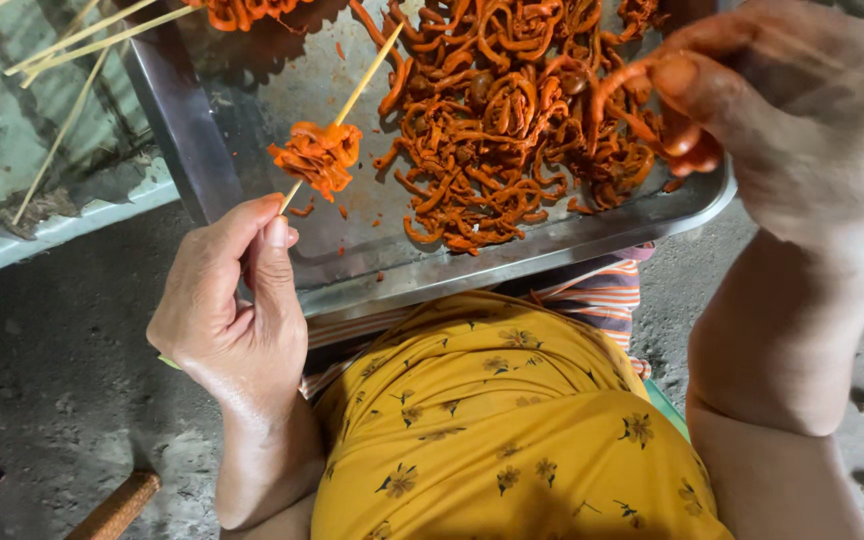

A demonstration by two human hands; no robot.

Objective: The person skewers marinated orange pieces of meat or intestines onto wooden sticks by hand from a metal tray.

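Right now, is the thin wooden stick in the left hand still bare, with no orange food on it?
No, the thin wooden stick pinched in the left hand already carries a bunch of orange marinated strips threaded on it.

A single head-worn camera looks almost straight down from the wearer's eye level, facing forward over the lap. Range is close: the left hand [232,300] sits at left centre and the right hand [802,110] fills the upper right. The metal tray [212,150] spans the upper frame, the ground [52,400] the lower left.
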